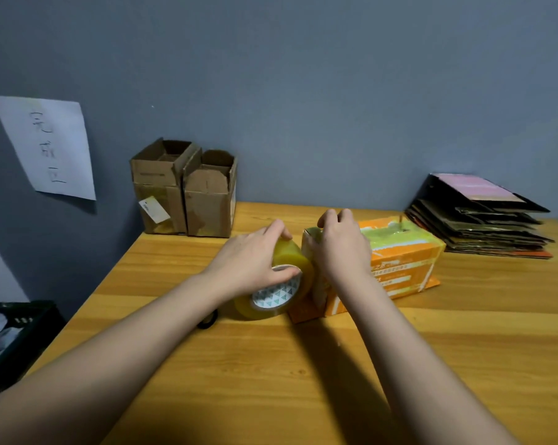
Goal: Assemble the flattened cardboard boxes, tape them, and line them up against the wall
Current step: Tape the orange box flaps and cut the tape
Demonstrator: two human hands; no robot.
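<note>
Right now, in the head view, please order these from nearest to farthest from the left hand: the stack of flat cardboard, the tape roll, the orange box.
1. Tape roll: gripped by the left hand.
2. Orange box: just right of the roll, under the right hand.
3. Stack of flat cardboard: far right, by the wall.

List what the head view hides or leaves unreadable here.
- Near end of the orange printed cardboard box: covered by the right hand.
- Small dark object on the wooden table: mostly behind the left forearm.
- Black crate: cut off by the left edge.
- Box print: too blurred to read.
</note>
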